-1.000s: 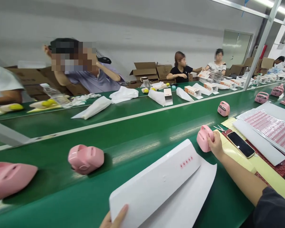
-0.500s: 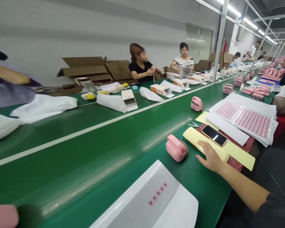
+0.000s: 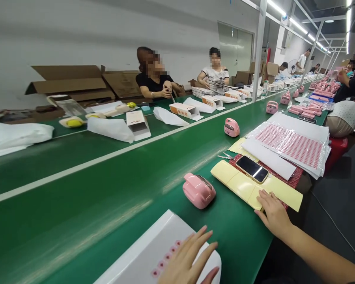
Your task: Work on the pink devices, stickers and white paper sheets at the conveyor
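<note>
My left hand (image 3: 189, 256) lies with spread fingers on a white card sheet (image 3: 154, 248) printed with a row of small pink marks, at the bottom of the view. My right hand (image 3: 273, 217) rests its fingertips on the lower edge of a pale yellow backing strip (image 3: 242, 185). A glossy pink plastic device (image 3: 198, 190) stands on the green conveyor belt (image 3: 112, 177), left of the strip and apart from both hands. A smartphone (image 3: 252, 169) lies on the strip.
Sheets of pink labels (image 3: 288, 144) lie on a red mat (image 3: 294, 177) to the right, with small scissors (image 3: 225, 156) nearby. A second belt carries white paper and open cartons (image 3: 183, 111). Co-workers (image 3: 154, 75) sit beyond it.
The view has swung right and up. My right hand has left the pink device for the yellow strip. My left hand has moved from the card's edge onto its surface.
</note>
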`<state>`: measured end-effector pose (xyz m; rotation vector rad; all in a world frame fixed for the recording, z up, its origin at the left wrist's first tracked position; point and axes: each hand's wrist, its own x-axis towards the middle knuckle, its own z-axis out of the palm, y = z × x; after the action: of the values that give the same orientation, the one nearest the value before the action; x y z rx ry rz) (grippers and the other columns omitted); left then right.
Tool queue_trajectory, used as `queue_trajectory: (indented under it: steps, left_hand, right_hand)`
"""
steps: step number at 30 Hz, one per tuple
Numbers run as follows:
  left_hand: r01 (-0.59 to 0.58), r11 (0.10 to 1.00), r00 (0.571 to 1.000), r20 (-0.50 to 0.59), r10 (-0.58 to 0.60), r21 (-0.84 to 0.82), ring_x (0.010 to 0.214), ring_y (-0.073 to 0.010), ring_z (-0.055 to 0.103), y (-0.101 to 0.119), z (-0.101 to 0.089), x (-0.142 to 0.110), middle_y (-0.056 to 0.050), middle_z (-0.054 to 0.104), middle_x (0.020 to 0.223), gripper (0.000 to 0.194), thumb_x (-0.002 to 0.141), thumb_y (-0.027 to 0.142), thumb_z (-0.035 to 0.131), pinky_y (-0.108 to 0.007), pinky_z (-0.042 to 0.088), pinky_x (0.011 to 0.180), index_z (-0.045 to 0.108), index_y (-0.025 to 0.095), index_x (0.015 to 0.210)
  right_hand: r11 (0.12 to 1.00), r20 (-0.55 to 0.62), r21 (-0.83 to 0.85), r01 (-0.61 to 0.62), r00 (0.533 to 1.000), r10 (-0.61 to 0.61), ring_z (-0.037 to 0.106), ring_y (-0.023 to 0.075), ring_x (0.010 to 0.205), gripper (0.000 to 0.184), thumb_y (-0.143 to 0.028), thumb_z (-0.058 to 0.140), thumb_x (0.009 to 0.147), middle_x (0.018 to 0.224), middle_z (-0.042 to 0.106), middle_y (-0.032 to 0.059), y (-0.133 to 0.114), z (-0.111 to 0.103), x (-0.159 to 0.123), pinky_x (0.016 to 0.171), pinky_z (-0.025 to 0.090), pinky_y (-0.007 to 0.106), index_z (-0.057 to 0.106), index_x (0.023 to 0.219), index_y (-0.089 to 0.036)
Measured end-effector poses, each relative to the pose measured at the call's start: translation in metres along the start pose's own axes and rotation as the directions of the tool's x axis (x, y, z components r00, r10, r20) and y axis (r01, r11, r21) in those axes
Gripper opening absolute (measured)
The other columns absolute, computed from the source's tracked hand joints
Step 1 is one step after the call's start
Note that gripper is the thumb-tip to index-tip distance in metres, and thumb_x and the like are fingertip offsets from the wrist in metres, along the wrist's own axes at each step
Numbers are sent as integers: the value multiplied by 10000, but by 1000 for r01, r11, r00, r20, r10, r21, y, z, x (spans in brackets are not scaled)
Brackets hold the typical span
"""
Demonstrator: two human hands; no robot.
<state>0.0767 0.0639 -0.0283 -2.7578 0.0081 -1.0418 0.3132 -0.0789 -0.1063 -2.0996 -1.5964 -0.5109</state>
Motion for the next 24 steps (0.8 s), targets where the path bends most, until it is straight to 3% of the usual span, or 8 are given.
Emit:
queue_trajectory:
  steps: [4,9,13,17,21,24]
  left_hand:
    - [3,980,989,149,27,-198,916,-183,605,11,34,44,-48,632,967,204,832,322,462,-292,539,712,569,193,949]
    - [10,947,979,194,56,-321,886,-209,613,16,73,55,-77,634,934,159,788,228,499,-337,545,716,572,168,916]
    - [-6,973,998,63,21,-230,958,-209,591,12,97,66,-125,612,1029,299,862,276,384,-319,533,752,520,102,1064]
    - [-3,998,999,39,5,-63,1030,-259,555,3,122,73,-143,571,1127,463,890,407,306,-399,524,758,461,62,1156]
    - [96,995,994,58,-95,-6,1046,-259,545,2,141,70,-132,561,1147,453,891,425,296,-443,497,787,473,99,1150]
    - [209,978,978,18,-210,25,1095,-314,500,7,149,68,-171,520,1189,490,848,465,377,-502,455,813,466,98,1162]
  right_hand:
    - [999,20,33,30,999,-31,557,265,1029,238,-226,389,883,1075,597,125,0,-10,9,844,474,441,611,907,-143]
    - [947,71,131,294,950,-305,581,198,874,313,-74,303,873,894,626,118,6,-16,20,748,484,335,602,793,-120]
    - [952,118,110,285,947,-298,524,165,672,312,-87,281,872,749,584,92,11,-22,28,597,429,296,569,764,-136]
    - [954,31,189,234,969,-244,518,130,650,295,-157,254,913,740,565,62,18,-28,35,538,397,233,535,826,-142]
    - [947,-101,192,257,965,-241,509,113,604,256,-143,258,912,691,554,37,22,-35,43,506,392,205,501,832,-138]
    - [951,-94,164,262,964,-249,510,121,601,258,-127,249,903,684,552,39,19,-37,47,522,403,213,496,832,-138]
